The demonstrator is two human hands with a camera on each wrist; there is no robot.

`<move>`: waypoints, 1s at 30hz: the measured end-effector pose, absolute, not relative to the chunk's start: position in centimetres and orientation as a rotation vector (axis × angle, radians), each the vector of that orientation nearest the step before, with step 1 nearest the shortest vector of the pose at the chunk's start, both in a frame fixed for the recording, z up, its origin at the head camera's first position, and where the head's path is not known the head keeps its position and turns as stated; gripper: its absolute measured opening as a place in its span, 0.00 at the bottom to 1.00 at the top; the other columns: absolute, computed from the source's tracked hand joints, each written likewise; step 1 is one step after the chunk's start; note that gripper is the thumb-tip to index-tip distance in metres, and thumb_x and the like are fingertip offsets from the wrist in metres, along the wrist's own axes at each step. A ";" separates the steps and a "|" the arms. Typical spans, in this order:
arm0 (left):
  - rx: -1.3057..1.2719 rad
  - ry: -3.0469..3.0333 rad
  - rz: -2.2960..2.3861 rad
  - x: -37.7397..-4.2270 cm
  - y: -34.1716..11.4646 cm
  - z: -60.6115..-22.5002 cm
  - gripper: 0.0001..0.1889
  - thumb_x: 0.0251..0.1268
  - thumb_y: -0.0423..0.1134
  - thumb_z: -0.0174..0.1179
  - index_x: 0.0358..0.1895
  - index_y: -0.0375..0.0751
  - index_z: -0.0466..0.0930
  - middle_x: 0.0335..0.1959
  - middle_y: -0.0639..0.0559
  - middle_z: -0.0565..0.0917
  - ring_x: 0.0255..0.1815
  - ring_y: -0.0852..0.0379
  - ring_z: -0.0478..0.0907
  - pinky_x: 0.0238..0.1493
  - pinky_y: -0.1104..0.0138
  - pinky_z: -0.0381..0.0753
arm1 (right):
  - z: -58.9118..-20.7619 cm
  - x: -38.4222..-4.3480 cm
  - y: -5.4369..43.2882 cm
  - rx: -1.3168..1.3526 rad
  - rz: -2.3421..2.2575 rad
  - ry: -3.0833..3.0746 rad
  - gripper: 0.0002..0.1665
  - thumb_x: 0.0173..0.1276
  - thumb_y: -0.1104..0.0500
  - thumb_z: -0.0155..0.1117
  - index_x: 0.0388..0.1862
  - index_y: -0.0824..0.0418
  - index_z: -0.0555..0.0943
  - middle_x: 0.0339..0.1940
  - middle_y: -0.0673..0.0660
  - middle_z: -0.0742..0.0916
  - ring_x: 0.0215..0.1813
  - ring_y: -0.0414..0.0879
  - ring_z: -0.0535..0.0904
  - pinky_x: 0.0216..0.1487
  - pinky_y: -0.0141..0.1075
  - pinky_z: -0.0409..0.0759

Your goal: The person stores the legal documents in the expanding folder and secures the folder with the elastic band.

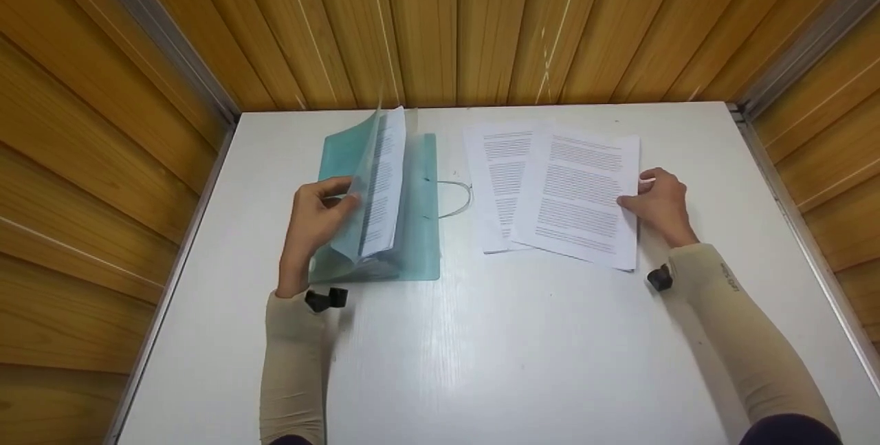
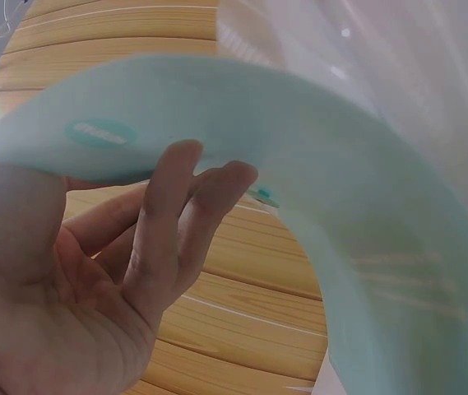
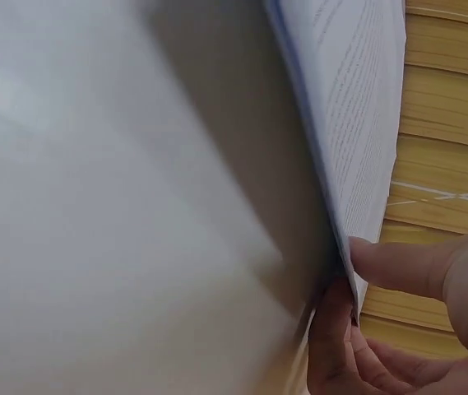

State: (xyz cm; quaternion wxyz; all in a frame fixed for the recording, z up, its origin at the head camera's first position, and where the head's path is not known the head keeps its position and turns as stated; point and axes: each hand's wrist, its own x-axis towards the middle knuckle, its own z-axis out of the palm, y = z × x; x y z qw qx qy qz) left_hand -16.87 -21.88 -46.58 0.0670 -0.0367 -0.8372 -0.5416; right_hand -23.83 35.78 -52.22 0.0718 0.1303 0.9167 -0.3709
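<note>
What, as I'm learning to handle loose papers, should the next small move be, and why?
Probably lift the right printed paper clear of the left printed paper: the right hand already pinches its right edge, thumb on top, the two papers overlap, and the left hand holds up the cover of the teal folder.
</note>
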 end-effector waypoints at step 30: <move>-0.111 -2.516 -1.631 -16.9 -22.0 -46.6 0.15 0.72 0.31 0.66 0.59 0.34 0.89 0.55 0.38 0.90 0.51 0.42 0.90 0.46 0.76 0.83 | -51.3 -23.8 38.9 0.605 -1.787 2.136 0.32 0.79 0.61 0.64 0.79 0.60 0.68 0.34 0.38 0.90 0.41 0.35 0.87 0.43 0.30 0.84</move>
